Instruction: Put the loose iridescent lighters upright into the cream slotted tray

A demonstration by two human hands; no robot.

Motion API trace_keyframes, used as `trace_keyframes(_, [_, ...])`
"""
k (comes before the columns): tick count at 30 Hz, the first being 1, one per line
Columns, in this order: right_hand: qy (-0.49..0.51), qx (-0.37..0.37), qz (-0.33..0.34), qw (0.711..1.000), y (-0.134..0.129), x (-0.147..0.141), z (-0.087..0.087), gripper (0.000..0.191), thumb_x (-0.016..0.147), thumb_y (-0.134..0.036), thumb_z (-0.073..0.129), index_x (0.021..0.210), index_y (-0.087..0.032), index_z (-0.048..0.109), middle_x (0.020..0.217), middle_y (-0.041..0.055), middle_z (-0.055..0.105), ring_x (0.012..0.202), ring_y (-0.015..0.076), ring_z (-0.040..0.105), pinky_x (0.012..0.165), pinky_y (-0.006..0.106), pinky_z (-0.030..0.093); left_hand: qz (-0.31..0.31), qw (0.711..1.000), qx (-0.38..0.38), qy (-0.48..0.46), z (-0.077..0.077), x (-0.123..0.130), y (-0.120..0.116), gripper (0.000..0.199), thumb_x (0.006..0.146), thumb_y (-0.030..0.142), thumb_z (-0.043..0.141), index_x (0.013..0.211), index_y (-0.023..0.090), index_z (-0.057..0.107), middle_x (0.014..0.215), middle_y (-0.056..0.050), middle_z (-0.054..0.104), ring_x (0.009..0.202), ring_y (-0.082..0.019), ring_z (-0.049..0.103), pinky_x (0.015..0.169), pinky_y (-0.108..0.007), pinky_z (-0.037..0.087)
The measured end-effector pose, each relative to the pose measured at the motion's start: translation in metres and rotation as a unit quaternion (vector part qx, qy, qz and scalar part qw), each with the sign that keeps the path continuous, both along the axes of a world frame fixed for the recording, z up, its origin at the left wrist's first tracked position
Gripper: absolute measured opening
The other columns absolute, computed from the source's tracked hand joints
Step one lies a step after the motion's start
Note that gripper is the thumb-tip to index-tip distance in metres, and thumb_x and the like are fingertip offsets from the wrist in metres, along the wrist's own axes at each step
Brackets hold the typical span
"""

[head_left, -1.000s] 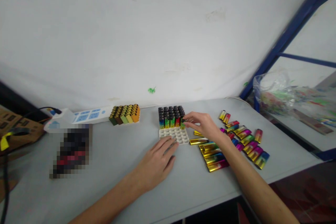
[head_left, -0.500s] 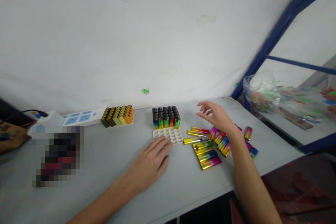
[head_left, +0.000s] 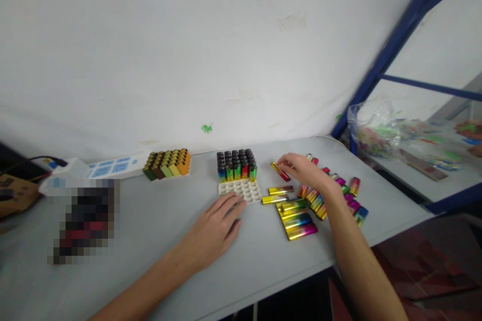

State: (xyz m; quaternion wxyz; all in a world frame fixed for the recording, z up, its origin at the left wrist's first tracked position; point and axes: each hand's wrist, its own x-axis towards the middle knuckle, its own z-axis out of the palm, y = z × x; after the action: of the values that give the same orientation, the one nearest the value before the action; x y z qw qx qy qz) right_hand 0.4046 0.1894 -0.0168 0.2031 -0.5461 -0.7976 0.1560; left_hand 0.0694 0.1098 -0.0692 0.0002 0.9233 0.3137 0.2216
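My left hand (head_left: 218, 225) lies with fingers spread, its fingertips on the front edge of a white tray (head_left: 246, 189) with round holes. Black-topped lighters (head_left: 236, 165) stand upright in the tray's back rows. My right hand (head_left: 299, 166) pinches a red and gold lighter (head_left: 280, 171) between thumb and fingers, tilted above the table right of the tray. Below it lie two gold lighters (head_left: 280, 190) and a row of gold multicoloured lighters (head_left: 297, 219). More coloured lighters (head_left: 320, 200) are scattered beside and under my right forearm.
A block of yellow, orange and green lighters (head_left: 167, 164) stands at the left back, near a white power strip (head_left: 113, 166). A pixelated dark object (head_left: 88, 220) lies at left. Blue shelf posts (head_left: 391, 55) and a plastic bag (head_left: 376, 130) are at right.
My right hand has closed on the red and gold lighter and raised it from among the gold ones. My left hand stays at the tray. The view has shifted slightly.
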Motion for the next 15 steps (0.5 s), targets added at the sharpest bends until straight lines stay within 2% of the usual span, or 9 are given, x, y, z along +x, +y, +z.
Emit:
trace_keyframes(3, [0.04, 0.044, -0.022, 0.998, 0.001, 0.001, 0.001, 0.022, 0.106, -0.022, 0.048, 0.105, -0.017, 0.07, 0.106, 0.0092, 0.068, 0.065, 0.0134, 0.067, 0.08, 0.033, 0.057, 0.0, 1.0, -0.005, 0.0, 0.0, 0.001, 0.0, 0.044, 0.103, 0.018, 0.057, 0.147, 0.016, 0.06, 0.147, -0.012, 0.065, 0.141, -0.028, 0.057, 0.12, -0.048, 0.051])
trace_keyframes(6, [0.022, 0.055, -0.003, 0.998, 0.0, -0.002, 0.0, 0.019, 0.106, -0.025, 0.051, 0.104, -0.017, 0.069, 0.106, 0.0103, 0.068, 0.073, 0.0167, 0.068, 0.081, 0.034, 0.055, 0.0, 1.0, -0.004, 0.0, 0.0, 0.001, 0.0, 0.043, 0.104, 0.019, 0.056, 0.147, 0.017, 0.06, 0.147, -0.012, 0.065, 0.141, -0.028, 0.057, 0.12, -0.048, 0.051])
trace_keyframes(8, [0.011, 0.044, 0.019, 0.999, -0.003, -0.009, 0.0, 0.019, 0.107, -0.028, 0.052, 0.106, -0.018, 0.068, 0.099, 0.0087, 0.071, 0.08, 0.0192, 0.068, 0.081, 0.033, 0.054, 0.0, 1.0, -0.002, 0.003, 0.0, 0.001, 0.0, 0.043, 0.104, 0.019, 0.056, 0.147, 0.015, 0.06, 0.147, -0.013, 0.065, 0.141, -0.029, 0.057, 0.12, -0.049, 0.051])
trace_keyframes(11, [-0.005, 0.001, 0.034, 0.999, -0.008, -0.026, -0.005, 0.022, 0.107, -0.039, 0.058, 0.102, -0.019, 0.067, 0.09, 0.0063, 0.073, 0.08, 0.0203, 0.067, 0.077, 0.032, 0.052, -0.002, 1.0, -0.001, 0.005, 0.0, 0.001, 0.0, 0.043, 0.105, 0.019, 0.055, 0.147, 0.014, 0.059, 0.147, -0.014, 0.064, 0.141, -0.029, 0.056, 0.119, -0.051, 0.052])
trace_keyframes(15, [-0.033, -0.013, 0.032, 0.999, -0.008, -0.049, -0.017, 0.032, 0.096, -0.048, 0.075, 0.1, -0.017, 0.066, 0.094, 0.0089, 0.074, 0.085, 0.022, 0.068, 0.079, 0.032, 0.052, -0.002, 1.0, -0.006, 0.0, 0.002, 0.001, 0.0, 0.043, 0.105, 0.02, 0.055, 0.148, 0.017, 0.059, 0.147, -0.012, 0.065, 0.142, -0.029, 0.056, 0.12, -0.05, 0.051])
